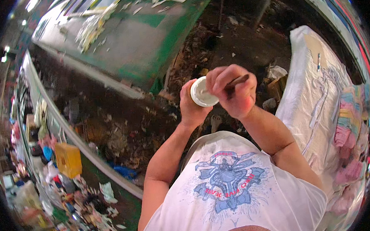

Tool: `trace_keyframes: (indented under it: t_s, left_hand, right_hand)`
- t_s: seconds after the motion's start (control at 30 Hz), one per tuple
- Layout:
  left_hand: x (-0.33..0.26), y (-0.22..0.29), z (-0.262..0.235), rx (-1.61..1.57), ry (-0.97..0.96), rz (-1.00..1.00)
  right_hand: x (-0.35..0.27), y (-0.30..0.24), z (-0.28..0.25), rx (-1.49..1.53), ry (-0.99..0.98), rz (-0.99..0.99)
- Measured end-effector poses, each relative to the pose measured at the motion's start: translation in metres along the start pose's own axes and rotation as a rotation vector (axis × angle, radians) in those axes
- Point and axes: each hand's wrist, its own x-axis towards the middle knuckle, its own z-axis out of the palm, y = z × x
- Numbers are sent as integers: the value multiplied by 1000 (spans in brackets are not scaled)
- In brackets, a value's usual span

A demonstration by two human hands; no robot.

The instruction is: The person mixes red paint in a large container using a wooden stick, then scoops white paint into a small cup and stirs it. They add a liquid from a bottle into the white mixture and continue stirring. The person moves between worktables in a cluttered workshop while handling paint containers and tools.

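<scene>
My left hand [191,105] is wrapped round a small white round tub [197,98], held up in front of my chest with its round white end facing me. My right hand [234,91] is close against the tub, its fingers bent over the right side of it. Between the fingers of that hand sits a thin dark stick-like tool [238,79]; its kind cannot be made out. My right fingers are somewhat blurred and hide part of the tub, so whether the tool reaches the tub does not show.
Ahead on the left stands a green-and-grey table [130,47] with pale scraps on it. A large white sack [306,87] leans at the right, beside folded coloured cloths [348,114]. Litter covers the dark floor. A yellow container [68,160] sits among heaped refuse beyond a metal rail [83,149].
</scene>
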Motion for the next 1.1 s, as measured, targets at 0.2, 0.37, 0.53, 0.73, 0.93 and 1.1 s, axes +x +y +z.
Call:
trace_keyframes:
  t_s: [0.2,0.37,0.53,0.73,0.93,1.1]
  left_hand:
    - [80,24,104,60,-235,120]
    - [144,34,164,178,-296,440]
    - [170,39,211,-69,-485,260]
    - [239,23,258,-72,-513,310]
    - [315,9,312,-79,-461,319]
    - [412,-15,340,-130,-489,274]
  right_hand:
    - [39,-61,-117,-363,25,-66]
    - [50,-77,-152,-137,19,-167]
    - [63,-96,-207,-434,155,-309]
    - [91,-84,-242,-445,150,-99]
    - [159,-37,-333,-450,187,-362]
    - [216,-10,-397,-349,13,-65]
